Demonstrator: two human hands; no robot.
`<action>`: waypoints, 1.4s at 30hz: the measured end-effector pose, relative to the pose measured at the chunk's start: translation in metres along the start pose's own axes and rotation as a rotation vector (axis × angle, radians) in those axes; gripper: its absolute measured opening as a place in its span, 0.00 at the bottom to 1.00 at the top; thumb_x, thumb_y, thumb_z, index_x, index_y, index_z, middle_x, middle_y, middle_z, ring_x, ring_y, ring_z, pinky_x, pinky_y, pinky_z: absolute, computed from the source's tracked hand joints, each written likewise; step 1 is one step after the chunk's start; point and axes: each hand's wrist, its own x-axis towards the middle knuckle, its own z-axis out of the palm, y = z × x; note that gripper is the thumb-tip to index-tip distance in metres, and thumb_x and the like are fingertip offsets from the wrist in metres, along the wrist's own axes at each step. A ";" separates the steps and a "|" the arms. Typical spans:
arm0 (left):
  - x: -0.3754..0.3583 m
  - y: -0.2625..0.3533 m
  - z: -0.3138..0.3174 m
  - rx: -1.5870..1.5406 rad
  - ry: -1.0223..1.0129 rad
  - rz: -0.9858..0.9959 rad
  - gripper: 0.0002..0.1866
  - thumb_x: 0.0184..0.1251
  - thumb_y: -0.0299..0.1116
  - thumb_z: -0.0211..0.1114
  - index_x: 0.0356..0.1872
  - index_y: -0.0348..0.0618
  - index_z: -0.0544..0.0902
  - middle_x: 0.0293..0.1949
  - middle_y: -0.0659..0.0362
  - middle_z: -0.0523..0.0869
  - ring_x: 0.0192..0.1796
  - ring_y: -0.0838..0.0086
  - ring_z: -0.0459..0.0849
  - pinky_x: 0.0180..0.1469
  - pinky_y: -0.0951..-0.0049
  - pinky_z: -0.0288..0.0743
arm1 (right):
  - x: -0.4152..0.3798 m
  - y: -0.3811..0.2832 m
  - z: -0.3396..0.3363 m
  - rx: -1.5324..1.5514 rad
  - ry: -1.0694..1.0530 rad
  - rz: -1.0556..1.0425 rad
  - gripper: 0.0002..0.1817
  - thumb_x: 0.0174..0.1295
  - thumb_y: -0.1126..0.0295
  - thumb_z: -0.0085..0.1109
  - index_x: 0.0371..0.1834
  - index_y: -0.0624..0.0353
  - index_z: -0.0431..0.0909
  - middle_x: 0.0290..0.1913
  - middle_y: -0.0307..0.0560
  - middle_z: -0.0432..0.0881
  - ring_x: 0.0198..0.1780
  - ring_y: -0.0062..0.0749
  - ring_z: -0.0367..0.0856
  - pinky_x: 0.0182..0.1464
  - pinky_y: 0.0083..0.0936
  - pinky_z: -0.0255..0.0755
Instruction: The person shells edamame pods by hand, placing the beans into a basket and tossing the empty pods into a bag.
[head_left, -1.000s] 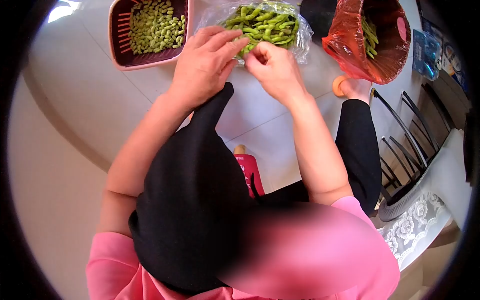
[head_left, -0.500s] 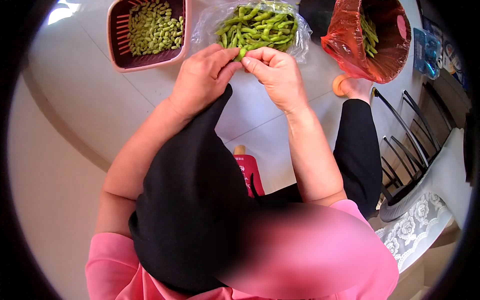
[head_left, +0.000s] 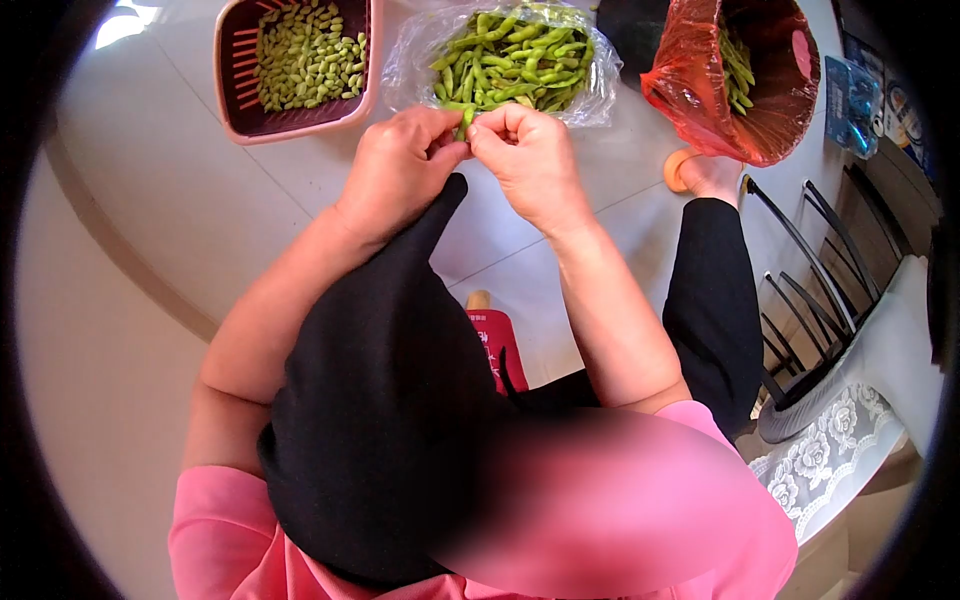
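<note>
Pinching 1 green pod (head_left: 466,122) in their fingers, the left hand (head_left: 393,165) and right hand (head_left: 530,162) hold it from 2 sides, apparently for steadiness, by the near edge of the plastic bag (head_left: 405,75).

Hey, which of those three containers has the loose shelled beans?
The pink basket, far left: it holds pale shelled beans, while the clear bag and red bag show green pods.

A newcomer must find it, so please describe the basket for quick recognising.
On the pale floor, find the clear bag of pods. The basket stands left of it. Unlike its neighbours, it is pink-rimmed and holds loose beans.
</note>
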 end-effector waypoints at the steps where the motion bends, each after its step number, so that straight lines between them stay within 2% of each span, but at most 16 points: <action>1: -0.001 0.000 0.000 -0.026 0.021 -0.029 0.10 0.51 0.27 0.65 0.36 0.36 0.80 0.27 0.50 0.81 0.31 0.59 0.81 0.34 0.68 0.75 | 0.000 -0.001 0.002 -0.045 0.028 -0.009 0.04 0.54 0.75 0.59 0.27 0.65 0.77 0.24 0.37 0.79 0.26 0.14 0.73 0.28 0.15 0.69; 9: 0.003 0.004 -0.001 -0.109 -0.022 -0.108 0.10 0.52 0.25 0.62 0.36 0.33 0.81 0.27 0.49 0.83 0.29 0.62 0.83 0.34 0.70 0.76 | 0.001 -0.007 0.009 -0.363 0.153 -0.103 0.06 0.47 0.73 0.60 0.20 0.63 0.74 0.20 0.37 0.77 0.23 0.19 0.73 0.26 0.20 0.69; 11: 0.004 0.007 -0.003 -0.133 -0.046 -0.134 0.09 0.54 0.25 0.62 0.36 0.32 0.81 0.26 0.51 0.83 0.29 0.66 0.83 0.34 0.71 0.76 | 0.001 -0.002 0.007 -0.039 0.132 -0.065 0.06 0.49 0.73 0.58 0.20 0.62 0.73 0.19 0.35 0.73 0.19 0.18 0.69 0.22 0.17 0.65; 12: 0.006 0.010 -0.006 -0.350 -0.093 -0.316 0.09 0.57 0.26 0.62 0.38 0.32 0.82 0.27 0.54 0.84 0.29 0.70 0.83 0.34 0.74 0.77 | 0.001 -0.003 0.005 -0.039 0.131 -0.064 0.06 0.49 0.73 0.58 0.20 0.62 0.73 0.19 0.35 0.73 0.19 0.18 0.69 0.22 0.17 0.65; 13: 0.007 0.012 -0.007 -0.566 -0.140 -0.499 0.10 0.60 0.28 0.62 0.39 0.32 0.82 0.27 0.56 0.84 0.29 0.75 0.82 0.33 0.77 0.77 | 0.001 -0.003 0.001 0.205 0.068 0.085 0.06 0.51 0.73 0.57 0.21 0.61 0.72 0.19 0.34 0.71 0.18 0.16 0.65 0.20 0.15 0.60; 14: 0.006 0.010 -0.007 -0.567 -0.140 -0.498 0.10 0.60 0.28 0.62 0.39 0.32 0.82 0.27 0.56 0.84 0.29 0.75 0.82 0.33 0.77 0.77 | 0.001 -0.004 -0.003 0.448 0.004 0.233 0.06 0.52 0.72 0.56 0.22 0.60 0.72 0.19 0.32 0.69 0.17 0.14 0.62 0.19 0.13 0.56; 17: 0.003 -0.002 -0.005 -1.060 -0.203 -0.606 0.11 0.63 0.29 0.60 0.44 0.35 0.80 0.31 0.57 0.83 0.28 0.79 0.80 0.31 0.82 0.76 | 0.003 -0.003 -0.016 0.572 -0.173 0.313 0.05 0.55 0.71 0.53 0.24 0.58 0.71 0.19 0.31 0.67 0.16 0.10 0.57 0.17 0.11 0.50; 21: 0.001 -0.006 -0.003 -1.138 -0.217 -0.661 0.11 0.63 0.28 0.60 0.45 0.35 0.79 0.32 0.57 0.84 0.29 0.78 0.81 0.31 0.82 0.76 | 0.007 -0.002 -0.020 0.663 -0.240 0.421 0.06 0.56 0.70 0.52 0.23 0.59 0.71 0.19 0.32 0.69 0.16 0.10 0.57 0.17 0.10 0.50; 24: 0.003 -0.005 0.000 -0.971 -0.212 -0.602 0.10 0.63 0.26 0.59 0.43 0.34 0.78 0.31 0.57 0.83 0.29 0.79 0.81 0.31 0.83 0.75 | 0.007 -0.006 -0.017 0.431 -0.187 0.409 0.07 0.55 0.71 0.54 0.24 0.61 0.71 0.21 0.36 0.72 0.17 0.12 0.63 0.19 0.11 0.56; 26: 0.003 0.000 0.002 -0.633 -0.219 -0.514 0.08 0.62 0.24 0.57 0.41 0.34 0.76 0.30 0.57 0.83 0.30 0.81 0.81 0.30 0.83 0.74 | 0.001 -0.007 -0.006 -0.089 -0.062 0.026 0.07 0.53 0.71 0.56 0.24 0.64 0.72 0.22 0.38 0.75 0.21 0.15 0.68 0.23 0.14 0.63; 27: 0.003 0.004 0.002 -0.615 -0.215 -0.530 0.07 0.61 0.23 0.55 0.40 0.34 0.76 0.28 0.59 0.82 0.29 0.82 0.80 0.30 0.84 0.72 | 0.002 -0.004 -0.009 -0.255 -0.061 0.008 0.08 0.52 0.71 0.57 0.25 0.65 0.73 0.22 0.38 0.76 0.25 0.16 0.71 0.27 0.17 0.67; 31: 0.004 -0.009 0.003 -0.489 -0.247 -0.460 0.08 0.60 0.23 0.55 0.40 0.34 0.76 0.28 0.60 0.82 0.28 0.82 0.79 0.31 0.84 0.72 | 0.003 0.004 -0.008 -0.301 -0.038 -0.043 0.07 0.52 0.71 0.57 0.24 0.65 0.73 0.22 0.37 0.75 0.25 0.15 0.70 0.27 0.17 0.67; 34: 0.003 -0.009 0.002 -0.506 -0.252 -0.394 0.08 0.59 0.25 0.56 0.39 0.35 0.76 0.28 0.60 0.83 0.24 0.84 0.76 0.27 0.82 0.70 | 0.000 0.000 -0.009 -0.135 -0.023 0.071 0.07 0.51 0.71 0.57 0.24 0.64 0.74 0.22 0.37 0.76 0.25 0.16 0.70 0.27 0.18 0.67; 36: 0.003 -0.003 -0.002 -0.746 -0.307 -0.528 0.08 0.59 0.25 0.56 0.40 0.37 0.76 0.28 0.60 0.83 0.23 0.85 0.75 0.25 0.84 0.68 | -0.001 -0.008 -0.014 0.148 -0.090 0.262 0.06 0.50 0.72 0.57 0.24 0.64 0.74 0.22 0.37 0.76 0.25 0.17 0.70 0.27 0.18 0.66; 40: 0.002 -0.001 -0.004 -0.850 -0.318 -0.614 0.08 0.59 0.25 0.56 0.40 0.39 0.75 0.30 0.60 0.83 0.22 0.86 0.73 0.22 0.86 0.64 | 0.001 -0.004 -0.013 0.069 -0.096 0.238 0.06 0.50 0.72 0.57 0.23 0.64 0.74 0.22 0.37 0.77 0.25 0.17 0.72 0.26 0.18 0.66; 42: 0.003 -0.003 -0.004 -0.878 -0.331 -0.599 0.08 0.63 0.28 0.55 0.43 0.41 0.75 0.26 0.66 0.79 0.22 0.91 0.72 0.21 0.91 0.62 | 0.003 0.004 -0.009 -0.105 -0.050 0.062 0.06 0.49 0.71 0.57 0.24 0.64 0.74 0.21 0.38 0.77 0.25 0.18 0.73 0.26 0.18 0.67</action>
